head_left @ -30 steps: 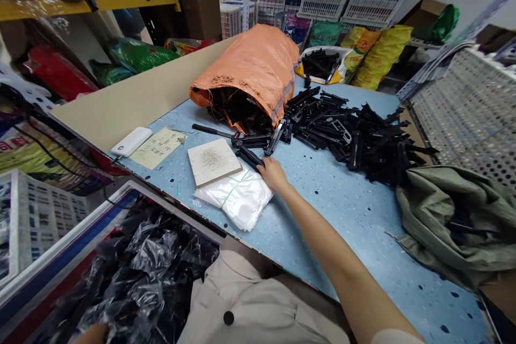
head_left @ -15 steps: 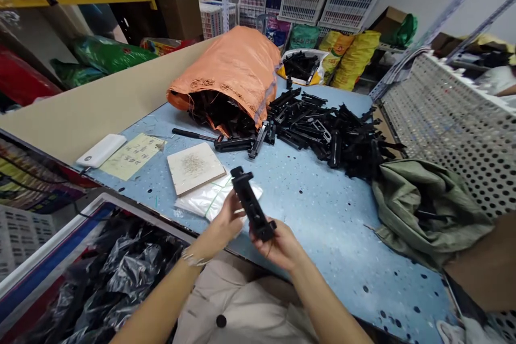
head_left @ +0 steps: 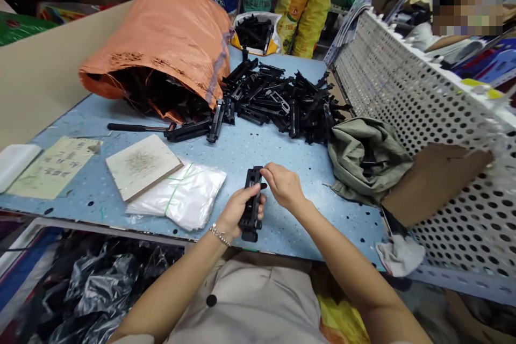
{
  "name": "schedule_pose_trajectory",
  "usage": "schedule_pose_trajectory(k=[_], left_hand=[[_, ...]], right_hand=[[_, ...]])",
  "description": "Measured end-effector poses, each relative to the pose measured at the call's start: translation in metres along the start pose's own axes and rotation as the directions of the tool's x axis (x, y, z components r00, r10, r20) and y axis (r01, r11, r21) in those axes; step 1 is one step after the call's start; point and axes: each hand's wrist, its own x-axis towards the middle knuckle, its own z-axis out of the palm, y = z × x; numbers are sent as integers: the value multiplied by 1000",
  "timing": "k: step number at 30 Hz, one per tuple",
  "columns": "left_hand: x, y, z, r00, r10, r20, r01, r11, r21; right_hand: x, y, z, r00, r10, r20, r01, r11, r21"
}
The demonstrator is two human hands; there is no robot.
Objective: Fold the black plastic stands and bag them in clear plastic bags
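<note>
My left hand (head_left: 237, 210) is wrapped round a long black plastic part (head_left: 252, 205) and holds it upright over the near edge of the blue table (head_left: 306, 183). My right hand (head_left: 282, 185) pinches the part's upper end with its fingertips. A heap of the same black parts (head_left: 282, 102) lies further back on the table. More of them spill from an orange woven sack (head_left: 165, 37) at the back left.
A stack of clear plastic bags (head_left: 181, 196) and a square board (head_left: 141, 164) lie left of my hands. A crumpled green cloth (head_left: 366, 156) sits to the right, against a white perforated panel (head_left: 423, 113). Another person is behind that panel. Black bags (head_left: 92, 285) fill a bin below left.
My right hand took a black part from the pile and brought it near. My left hand came up and now grips it, while the right moved to its top end. The view swung right.
</note>
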Motion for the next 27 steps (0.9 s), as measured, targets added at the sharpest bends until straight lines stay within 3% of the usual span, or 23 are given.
schedule_pose_trajectory(k=[2,6,8,10,12,15,17,19,21,23,25,27], left_hand=[[5,3,-1,999,21,-36,-22,999,-24],[10,7,-5,986,88,-145,-81,995,60],[14,6,-9,951,212,-227,-168,966,199],[22,4,-16,888,370,-272,-271,901,340],[31,-1,-24,852,466,-240,-323,827,461],[43,-17,-28,893,446,-64,-312,714,627],[46,-33,-24,892,449,62,-343,578,740],[45,-47,-19,847,510,151,-397,417,818],[43,-53,-19,810,548,208,-436,326,838],[40,-46,-27,822,530,208,-452,384,805],[38,-28,-38,847,524,92,-435,582,687],[38,-3,-47,851,515,-101,-437,803,404]], right_hand=[[-15,-14,0,999,-51,6,51,998,45],[-53,-40,7,952,-304,-45,305,953,2],[-59,-42,11,952,-305,-30,304,952,-38],[-48,-36,11,960,-270,69,272,962,-15],[-17,-29,12,955,-192,227,188,981,38],[59,-28,27,914,70,400,-97,994,48],[115,-35,49,855,267,445,-317,948,41],[162,-43,74,783,415,463,-512,853,102],[194,-44,93,759,447,474,-569,809,149],[208,-38,103,749,434,501,-590,781,206],[202,-27,103,731,392,558,-616,731,293],[178,-17,97,713,311,628,-637,663,394]])
